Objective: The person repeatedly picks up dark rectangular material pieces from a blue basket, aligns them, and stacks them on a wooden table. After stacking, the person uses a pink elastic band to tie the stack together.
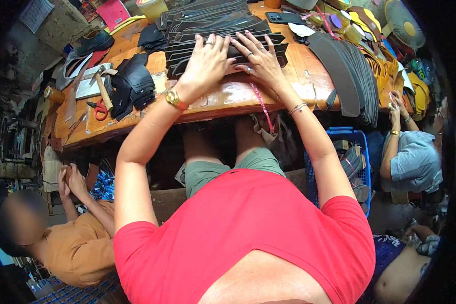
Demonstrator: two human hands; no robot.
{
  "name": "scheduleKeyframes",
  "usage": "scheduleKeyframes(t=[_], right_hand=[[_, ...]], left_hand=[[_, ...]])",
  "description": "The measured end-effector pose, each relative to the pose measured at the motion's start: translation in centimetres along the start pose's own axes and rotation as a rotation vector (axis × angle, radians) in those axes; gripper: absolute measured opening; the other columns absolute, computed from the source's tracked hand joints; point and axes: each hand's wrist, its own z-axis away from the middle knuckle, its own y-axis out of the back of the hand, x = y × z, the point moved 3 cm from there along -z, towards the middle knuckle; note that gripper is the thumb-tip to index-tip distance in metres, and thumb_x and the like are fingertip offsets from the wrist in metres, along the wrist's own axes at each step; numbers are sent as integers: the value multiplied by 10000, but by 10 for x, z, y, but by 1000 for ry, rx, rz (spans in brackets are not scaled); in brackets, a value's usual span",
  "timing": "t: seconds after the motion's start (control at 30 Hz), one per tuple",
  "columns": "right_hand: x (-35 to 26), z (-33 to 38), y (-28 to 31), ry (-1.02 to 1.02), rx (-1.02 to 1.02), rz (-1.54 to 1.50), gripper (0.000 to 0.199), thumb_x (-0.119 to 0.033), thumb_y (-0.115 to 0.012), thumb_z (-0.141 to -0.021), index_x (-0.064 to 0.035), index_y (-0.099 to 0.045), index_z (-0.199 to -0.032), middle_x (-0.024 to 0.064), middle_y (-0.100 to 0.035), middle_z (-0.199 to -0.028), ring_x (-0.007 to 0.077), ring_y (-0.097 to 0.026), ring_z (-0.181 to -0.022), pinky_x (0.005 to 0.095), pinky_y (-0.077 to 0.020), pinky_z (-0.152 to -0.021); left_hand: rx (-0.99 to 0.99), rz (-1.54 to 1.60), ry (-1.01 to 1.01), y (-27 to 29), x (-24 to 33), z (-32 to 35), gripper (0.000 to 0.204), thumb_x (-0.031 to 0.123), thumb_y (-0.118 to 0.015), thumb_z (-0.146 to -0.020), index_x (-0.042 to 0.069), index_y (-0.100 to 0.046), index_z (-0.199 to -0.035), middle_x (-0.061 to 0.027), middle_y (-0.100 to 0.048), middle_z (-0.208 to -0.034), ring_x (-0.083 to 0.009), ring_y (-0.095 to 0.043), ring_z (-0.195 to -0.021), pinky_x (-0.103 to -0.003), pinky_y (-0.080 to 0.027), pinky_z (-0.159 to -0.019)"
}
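Both hands lie on overlapping rows of dark, flat pieces (213, 24) that look like leather, at the front middle of the wooden table. My left hand (205, 63) rests palm down with its fingers stretched forward over the nearest rows. Beside it, my right hand (259, 60) is spread in the same way, its thumb pointing toward the left hand. The two hands almost meet at the fingertips and thumbs. Neither one grips a piece that I can see. Under the palms, the near edges of the pieces are partly hidden.
Left on the wooden table (159, 93) lie a hammer (104, 91), red-handled scissors (100, 110) and black pieces (134, 83). To the right are a fanned stack of dark strips (339, 76) and a phone (275, 17). A blue basket (368, 167) stands below. People sit at both sides.
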Motion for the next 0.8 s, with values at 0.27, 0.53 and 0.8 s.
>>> scheduleKeyframes(t=[0.27,0.53,0.8], right_hand=[[14,-10,20,31,-96,-189,974,-383,-766,-729,-261,-226,-1530,22,-292,-1563,223,-287,-1436,504,-142,-1163],[16,-6,22,-58,-324,-82,1080,-224,-819,-660,-328,-192,-1533,13,-226,-1591,242,-224,-1463,595,-145,-1152],[21,-10,10,-41,-338,-17,1100,-163,-806,-660,-329,-162,-1536,52,-189,-1601,290,-217,-1461,630,-188,-1134]], left_hand=[[-99,124,134,-16,3,23,916,463,-662,-824,17,-236,-1501,-213,-380,-1479,-348,-315,-1405,-637,-140,-1124],[-224,-2,265,1,9,26,810,430,-721,-779,37,-419,-1420,-190,-470,-1418,-364,-409,-1342,-667,-122,-1114],[-219,-10,287,-17,8,28,877,449,-647,-848,19,-245,-1498,-186,-329,-1519,-361,-325,-1396,-674,-122,-1107]])
